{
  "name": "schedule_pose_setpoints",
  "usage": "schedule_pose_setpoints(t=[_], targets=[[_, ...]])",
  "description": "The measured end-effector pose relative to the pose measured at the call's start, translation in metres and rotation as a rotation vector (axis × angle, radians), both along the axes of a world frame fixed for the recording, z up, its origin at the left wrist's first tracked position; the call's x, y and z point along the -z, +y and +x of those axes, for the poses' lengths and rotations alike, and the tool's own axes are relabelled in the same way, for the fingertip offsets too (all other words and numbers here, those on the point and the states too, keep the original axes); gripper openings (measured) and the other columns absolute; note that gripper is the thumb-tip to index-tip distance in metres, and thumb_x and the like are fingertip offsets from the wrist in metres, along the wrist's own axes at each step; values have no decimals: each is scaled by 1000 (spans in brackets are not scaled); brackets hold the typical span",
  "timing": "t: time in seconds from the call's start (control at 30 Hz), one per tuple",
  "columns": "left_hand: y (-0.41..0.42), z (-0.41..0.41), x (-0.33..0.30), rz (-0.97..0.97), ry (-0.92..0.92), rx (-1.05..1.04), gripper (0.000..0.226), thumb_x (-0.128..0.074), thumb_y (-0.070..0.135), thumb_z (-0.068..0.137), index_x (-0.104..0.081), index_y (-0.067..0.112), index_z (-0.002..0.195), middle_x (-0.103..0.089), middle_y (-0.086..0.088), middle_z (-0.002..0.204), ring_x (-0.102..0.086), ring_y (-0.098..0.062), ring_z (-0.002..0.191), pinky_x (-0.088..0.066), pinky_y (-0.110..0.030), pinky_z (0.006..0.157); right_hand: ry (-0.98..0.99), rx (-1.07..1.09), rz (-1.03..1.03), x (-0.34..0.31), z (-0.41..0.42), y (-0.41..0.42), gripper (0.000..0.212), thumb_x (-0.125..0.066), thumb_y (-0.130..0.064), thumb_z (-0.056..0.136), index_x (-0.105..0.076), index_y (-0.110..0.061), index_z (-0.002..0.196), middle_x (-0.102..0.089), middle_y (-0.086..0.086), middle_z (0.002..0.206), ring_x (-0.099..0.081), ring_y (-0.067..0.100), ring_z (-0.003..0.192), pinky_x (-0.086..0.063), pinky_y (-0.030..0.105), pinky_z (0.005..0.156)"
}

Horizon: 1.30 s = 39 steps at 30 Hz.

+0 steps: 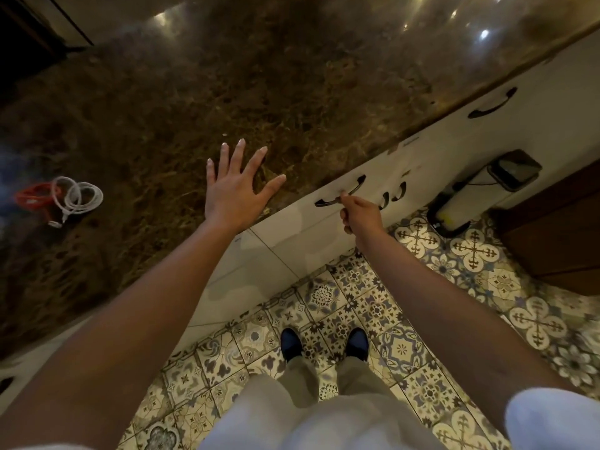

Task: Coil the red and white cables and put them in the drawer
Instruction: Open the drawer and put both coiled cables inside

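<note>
Right hand (358, 214) pinches the drawer handle (341, 193), I judge to pull the drawer (292, 222) open. Left hand (235, 190) lies flat, fingers spread, on the counter (292, 92), likely bracing. Red cable (32, 198) and white cable (79, 196) sit coiled far left, touching.

I count two cables, one red cable (32, 197) and one white cable (79, 194), both lying left of the countertop (292, 92) edge where my hands are. Two hands: my left hand (235, 186) spread flat on that countertop, my right hand (358, 213) just below its edge. Four dark handles (341, 193) run along the cabinet front under it. Two dark shoes (290, 344) below. One appliance (480, 190) stands at the countertop's right end.
</note>
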<state>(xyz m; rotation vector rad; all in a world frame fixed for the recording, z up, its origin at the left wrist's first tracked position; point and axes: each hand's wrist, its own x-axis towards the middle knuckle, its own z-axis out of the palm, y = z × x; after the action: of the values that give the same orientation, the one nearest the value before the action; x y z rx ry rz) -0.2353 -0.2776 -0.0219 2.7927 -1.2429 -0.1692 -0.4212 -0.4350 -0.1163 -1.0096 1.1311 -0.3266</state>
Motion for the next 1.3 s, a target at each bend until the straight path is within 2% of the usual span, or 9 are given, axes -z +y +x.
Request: schedule_pose_setpoints(t=[0.17,0.3,0.4,0.57,0.7,0.97,1.07,1.17,1.3], targets=[[0,-1,0,5,4,-5,78,-19,82,95,-17,42,162,-4,-1,176,5,-27,162,0,-55,130,5,-3,-2,4,-20,5,27,-62,-37,104,-76,-16,92,-41,1,57,-28,13,49,-23,29,49],[0,0,0,8,5,-4,78,-18,83,95,-16,43,162,-4,0,176,6,-27,162,0,-56,130,38,-32,-23,8,-55,13,30,-62,-44,102,-78,-19,95,-42,-3,58,-31,11,51,-26,29,50],[1,0,-3,5,16,3,78,-17,82,95,-17,43,162,-5,-1,176,5,-27,162,-1,-56,130,2,-14,-41,12,-86,25,37,-66,-42,100,-69,-12,78,-41,1,58,-31,15,52,-24,30,50],[2,0,-2,-20,23,14,77,-20,81,96,-20,41,162,-7,-3,175,2,-28,162,-1,-57,130,32,9,-88,10,-134,43,42,-66,-42,100,-70,-2,85,-41,-6,50,-33,8,44,-28,23,44],[4,1,-1,-25,12,44,78,-18,81,96,-19,40,162,-8,-4,175,1,-30,162,-3,-58,129,49,25,-91,11,-161,52,50,-66,-40,100,-65,10,94,-37,3,55,-28,11,46,-25,24,43],[3,-1,-2,-26,5,20,78,-18,82,96,-20,41,162,-10,-4,175,0,-29,162,-3,-57,129,88,18,-118,4,-176,58,43,-64,-39,101,-72,4,98,-46,7,62,-36,11,49,-33,21,41],[2,-3,-3,-46,11,24,78,-21,82,96,-23,39,161,-12,-5,174,-3,-30,162,-3,-56,129,149,7,-139,-17,-179,53,37,-60,-45,102,-71,-10,95,-54,3,66,-42,13,54,-36,24,48],[6,-6,-6,-165,51,-11,72,-36,74,100,-40,29,157,-28,-7,170,-16,-30,160,-8,-52,129,236,11,-303,-50,-183,45,26,-55,-46,103,-64,-22,101,-60,3,81,-53,15,70,-43,29,59],[20,-12,-16,-524,202,-70,44,-55,44,104,-66,12,132,-60,-11,144,-51,-28,139,-35,-41,118,141,-54,-535,-87,-177,41,18,-57,-44,102,-62,-27,105,-67,6,93,-60,22,79,-53,43,73]])
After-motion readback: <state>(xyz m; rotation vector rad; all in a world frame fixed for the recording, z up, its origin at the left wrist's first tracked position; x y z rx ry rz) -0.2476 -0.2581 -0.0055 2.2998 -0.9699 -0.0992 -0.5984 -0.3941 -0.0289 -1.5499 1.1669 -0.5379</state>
